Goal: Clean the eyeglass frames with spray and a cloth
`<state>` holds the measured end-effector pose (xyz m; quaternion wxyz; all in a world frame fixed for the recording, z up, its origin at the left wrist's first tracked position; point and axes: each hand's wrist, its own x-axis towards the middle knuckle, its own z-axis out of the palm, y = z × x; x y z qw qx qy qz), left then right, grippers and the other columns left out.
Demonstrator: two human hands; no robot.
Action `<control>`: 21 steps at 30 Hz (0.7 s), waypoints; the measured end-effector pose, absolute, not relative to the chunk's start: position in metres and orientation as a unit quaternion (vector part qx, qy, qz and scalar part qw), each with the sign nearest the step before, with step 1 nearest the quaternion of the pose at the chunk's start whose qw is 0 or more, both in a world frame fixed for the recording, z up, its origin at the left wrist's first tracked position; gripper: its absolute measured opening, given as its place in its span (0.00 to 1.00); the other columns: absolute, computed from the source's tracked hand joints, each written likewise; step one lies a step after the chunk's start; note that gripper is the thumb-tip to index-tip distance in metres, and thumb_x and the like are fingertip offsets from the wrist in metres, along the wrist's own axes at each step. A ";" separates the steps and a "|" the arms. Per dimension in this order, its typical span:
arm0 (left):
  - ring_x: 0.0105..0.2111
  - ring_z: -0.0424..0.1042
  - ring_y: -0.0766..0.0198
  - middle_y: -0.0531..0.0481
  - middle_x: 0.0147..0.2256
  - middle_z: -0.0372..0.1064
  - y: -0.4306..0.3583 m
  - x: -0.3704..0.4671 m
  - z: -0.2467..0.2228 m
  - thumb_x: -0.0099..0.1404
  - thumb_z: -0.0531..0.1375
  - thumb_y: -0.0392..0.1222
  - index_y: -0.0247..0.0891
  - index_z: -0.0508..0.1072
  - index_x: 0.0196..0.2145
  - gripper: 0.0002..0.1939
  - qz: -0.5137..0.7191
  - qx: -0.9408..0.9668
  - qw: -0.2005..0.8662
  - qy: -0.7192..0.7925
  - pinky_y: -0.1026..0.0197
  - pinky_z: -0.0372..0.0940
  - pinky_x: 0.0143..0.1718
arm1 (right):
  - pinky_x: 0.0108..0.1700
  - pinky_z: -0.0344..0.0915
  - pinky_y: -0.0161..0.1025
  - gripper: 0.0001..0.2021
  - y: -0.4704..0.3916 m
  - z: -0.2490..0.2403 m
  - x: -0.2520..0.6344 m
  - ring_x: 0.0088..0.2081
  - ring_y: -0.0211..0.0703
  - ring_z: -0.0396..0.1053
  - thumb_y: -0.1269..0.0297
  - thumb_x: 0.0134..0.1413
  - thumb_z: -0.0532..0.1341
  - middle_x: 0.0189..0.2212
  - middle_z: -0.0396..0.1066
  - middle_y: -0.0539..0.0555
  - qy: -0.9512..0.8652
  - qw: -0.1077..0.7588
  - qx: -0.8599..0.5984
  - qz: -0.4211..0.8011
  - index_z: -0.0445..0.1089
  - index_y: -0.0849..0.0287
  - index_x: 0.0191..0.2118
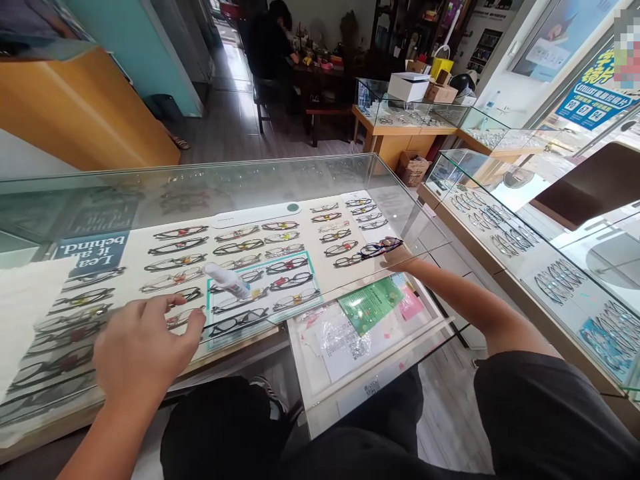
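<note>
My right hand (396, 257) reaches in at the right end of the glass display case (280, 175). It grips a dark-framed pair of eyeglasses (373, 249) just above the front of a row; most of its fingers are hidden behind them. My left hand (137, 343) is over the glass top, fingers curved and apart, holding nothing. Near its fingertips, a small white bottle (227, 280) with a pointed cap is on the glass. Under the glass, several rows of eyeglasses (237, 248) are laid out on white and printed sheets.
A drawer (333, 400) stands pulled out before me, holding a green leaflet (371, 303), pink paper (411, 305) and printed sheets in plastic. White cloth or paper (30, 300) lies at left. More glass cases (515, 233) run along the right. A person (273, 50) sits at a far table.
</note>
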<state>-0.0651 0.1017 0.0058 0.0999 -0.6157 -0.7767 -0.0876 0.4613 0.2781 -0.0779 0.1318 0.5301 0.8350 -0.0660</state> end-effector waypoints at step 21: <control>0.78 0.49 0.30 0.23 0.77 0.50 0.106 -0.061 0.007 0.78 0.36 0.62 0.28 0.61 0.76 0.45 -0.066 -0.639 -0.009 -0.766 0.33 0.46 0.77 | 0.77 0.55 0.68 0.35 0.115 0.167 0.399 0.75 0.68 0.54 0.36 0.74 0.54 0.70 0.65 0.68 0.904 -0.032 0.393 -0.166 0.75 0.62 0.65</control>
